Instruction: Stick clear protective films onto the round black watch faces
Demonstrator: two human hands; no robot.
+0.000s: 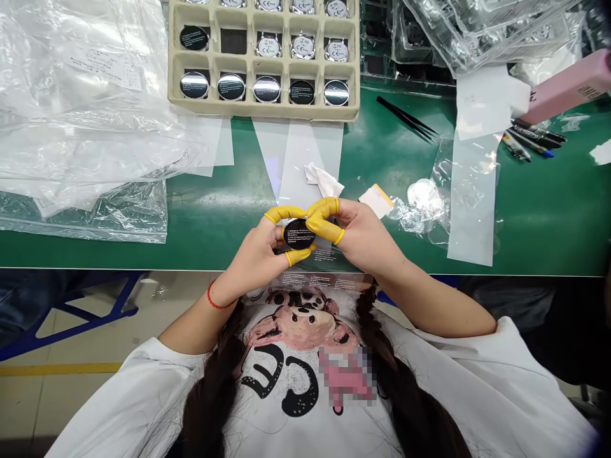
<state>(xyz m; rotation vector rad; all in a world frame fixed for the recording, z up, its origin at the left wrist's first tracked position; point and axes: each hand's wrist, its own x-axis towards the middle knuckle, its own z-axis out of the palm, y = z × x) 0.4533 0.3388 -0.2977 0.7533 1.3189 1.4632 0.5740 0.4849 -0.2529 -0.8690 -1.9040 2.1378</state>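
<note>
Left hand (255, 251) and right hand (365, 235) meet directly below the pulp tray (262, 113), near the table's front edge. Both are curled in and pinch one round black disc (298, 233) between them. Left index arches over its top and the left thumb sits under it. Right index and thumb press on its right rim. The other fingers are folded, and neither hand holds anything else. There are yellow finger cots (285, 214) on the gripping fingertips and a red cord (216, 302) on the left wrist. The disc has small white print on its face and is held just above the green mat (214, 216), well below the tray.

The tray's compartments hold more round discs, some dark-faced and some shiny. One cell in the middle row looks empty. White film strips (305, 149) stick out from under the tray's lower edge toward the hands. A crumpled white wipe (324, 180) lies below the tray, just above the right hand. A small white pad with a yellow edge (377, 200) lies just right of the right hand. Crinkled clear wrap (424, 203) is below-right of the tray, with a long white strip (472, 203) beside it. Black tweezers (405, 119) lie right of the tray. Pens (529, 140) and a pink box (568, 86) are further right. Clear plastic bags (81, 108) are piled left of the tray.
</note>
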